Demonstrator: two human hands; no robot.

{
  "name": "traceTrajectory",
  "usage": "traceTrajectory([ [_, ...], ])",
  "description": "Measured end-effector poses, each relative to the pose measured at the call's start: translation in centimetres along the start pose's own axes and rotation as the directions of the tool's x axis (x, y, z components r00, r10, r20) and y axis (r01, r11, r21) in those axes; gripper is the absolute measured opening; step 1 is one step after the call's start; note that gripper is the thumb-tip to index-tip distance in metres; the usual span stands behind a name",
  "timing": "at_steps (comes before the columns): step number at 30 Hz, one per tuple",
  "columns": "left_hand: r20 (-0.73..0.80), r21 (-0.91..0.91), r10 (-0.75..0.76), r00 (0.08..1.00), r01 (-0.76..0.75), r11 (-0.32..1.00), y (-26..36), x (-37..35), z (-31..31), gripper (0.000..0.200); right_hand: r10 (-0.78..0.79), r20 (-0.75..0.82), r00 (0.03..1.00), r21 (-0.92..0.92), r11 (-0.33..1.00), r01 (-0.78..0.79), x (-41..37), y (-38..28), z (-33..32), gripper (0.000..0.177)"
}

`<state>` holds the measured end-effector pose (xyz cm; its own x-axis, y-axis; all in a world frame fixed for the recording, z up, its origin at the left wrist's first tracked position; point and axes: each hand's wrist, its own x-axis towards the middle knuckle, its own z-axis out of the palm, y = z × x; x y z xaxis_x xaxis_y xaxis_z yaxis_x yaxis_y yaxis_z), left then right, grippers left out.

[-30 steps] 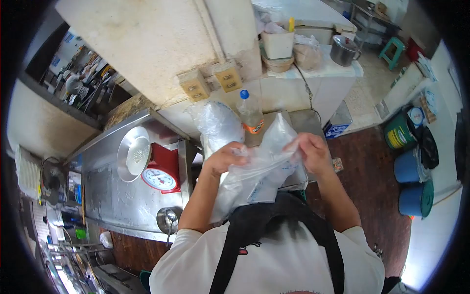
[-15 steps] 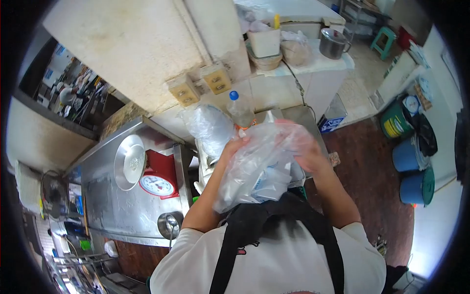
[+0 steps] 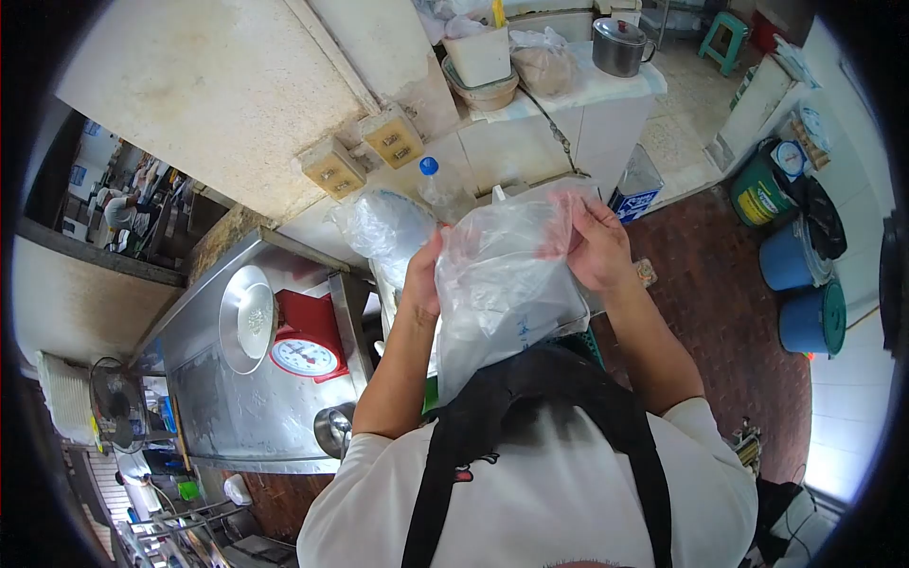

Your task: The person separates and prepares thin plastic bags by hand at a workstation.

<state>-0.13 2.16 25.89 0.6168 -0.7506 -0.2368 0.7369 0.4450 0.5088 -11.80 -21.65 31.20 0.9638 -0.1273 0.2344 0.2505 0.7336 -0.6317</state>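
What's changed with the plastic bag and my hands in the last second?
Both hands have raised the clear plastic bag and pulled it wider: the left hand now grips its left edge and the right hand its top right corner, so it hangs spread instead of bunched. Neither hand let go. The red scale and the blue-capped bottle stayed put.

A red dial scale (image 3: 305, 343) bearing a round metal pan (image 3: 246, 317) stands on the stainless steel counter (image 3: 232, 417). A blue-capped plastic bottle (image 3: 435, 187) stands below two wall sockets (image 3: 331, 171). A lidded metal pot (image 3: 620, 45) sits on the white cabinet (image 3: 592, 128), and two blue buckets (image 3: 793, 265) stand beside a green drum (image 3: 757, 194).
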Motion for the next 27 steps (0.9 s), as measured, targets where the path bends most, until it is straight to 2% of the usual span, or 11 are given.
traceTrajectory([
  [1, 0.072, 0.114, 0.005, 0.997, -0.014, 0.993, 0.2, 0.1, -0.4, 0.061, 0.010, 0.074, 0.997, 0.033, 0.999, -0.012, 0.1, -0.3, 0.1, 0.042],
  [3, 0.213, 0.330, -0.011, 0.977, -0.061, 0.942, 0.6, 0.3, -0.9, 0.064, -0.042, -0.137, 0.990, -0.067, 0.997, 0.034, 0.7, -0.7, 2.6, 0.043],
  [6, 0.195, 0.376, 0.028, 0.980, -0.101, 0.921, 0.9, 0.0, 0.0, 0.058, -0.020, -0.239, 0.971, -0.128, 0.992, -0.011, 1.2, -0.5, 3.0, 0.041],
  [9, 0.324, 0.126, 0.181, 0.928, -0.232, 0.964, 2.4, 0.9, -1.1, 0.030, 0.222, -0.007, 0.975, -0.079, 0.972, -0.222, 1.4, -0.2, -1.9, 0.035],
  [10, 0.200, 0.155, 0.162, 0.966, -0.194, 0.969, 3.0, 0.5, -0.5, 0.030, 0.323, 0.114, 0.939, -0.069, 0.946, -0.317, 1.3, -0.4, -3.0, 0.033],
  [13, -0.112, 0.134, 0.115, 0.987, -0.100, 0.986, 4.0, -1.8, 4.4, 0.032, 0.323, 0.135, 0.937, -0.458, 0.859, -0.229, -0.6, -0.5, -3.6, 0.031],
  [16, -0.200, 0.212, 0.051, 0.978, -0.008, 0.977, 2.8, -3.0, 8.4, 0.034, -0.084, 0.211, 0.974, -0.082, 0.991, 0.103, -0.1, 0.3, -3.7, 0.031],
  [18, -0.190, 0.579, 0.019, 0.982, 0.096, 0.810, 3.4, 0.0, 0.7, 0.032, -0.145, 0.023, 0.989, -0.031, 0.989, 0.146, 1.2, -0.7, -2.4, 0.035],
  [19, -0.124, 0.593, 0.010, 0.992, 0.066, 0.803, 3.4, 0.6, 0.1, 0.030, -0.171, -0.069, 0.983, -0.009, 0.985, 0.171, 1.7, -1.0, -1.9, 0.038],
  [22, 0.034, 0.571, -0.012, 0.999, -0.010, 0.821, 3.0, 1.9, -1.6, 0.028, -0.029, 0.019, 0.999, 0.058, 0.998, 0.028, 1.9, -0.2, -1.7, 0.047],
  [27, -0.026, 0.380, 0.015, 1.000, -0.004, 0.925, 0.5, 3.0, -4.2, 0.027, 0.126, -0.465, 0.876, -0.143, 0.966, -0.214, -0.2, 5.0, -1.3, 0.045],
])
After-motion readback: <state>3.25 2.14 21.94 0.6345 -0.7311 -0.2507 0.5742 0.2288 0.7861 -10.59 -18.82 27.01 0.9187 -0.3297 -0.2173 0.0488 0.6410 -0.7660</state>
